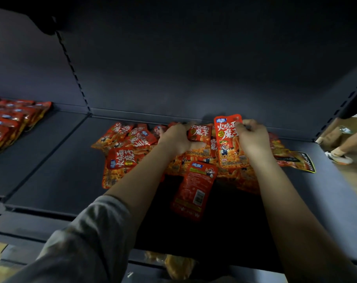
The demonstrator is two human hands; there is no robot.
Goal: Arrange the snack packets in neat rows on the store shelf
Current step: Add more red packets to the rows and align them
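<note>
I am pinching one upright packet [230, 139] by its top edge in my right hand [252, 137], while my left hand [176, 137] is gripping another packet [200, 132]. Both are lifting off the loose heap of packets [132, 148] near the shelf's [51, 170] back edge. They are looking light, floppy and slick, so I judge flat sealed edges the best hold.

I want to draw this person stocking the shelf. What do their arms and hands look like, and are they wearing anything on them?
Both hands are bare: no gloves, rings or watch show on the left hand or the right hand. The left arm has a loose grey sleeve pushed up below the elbow, so the forearm is uncovered. The right arm shows no sleeve at all in this view.
</note>
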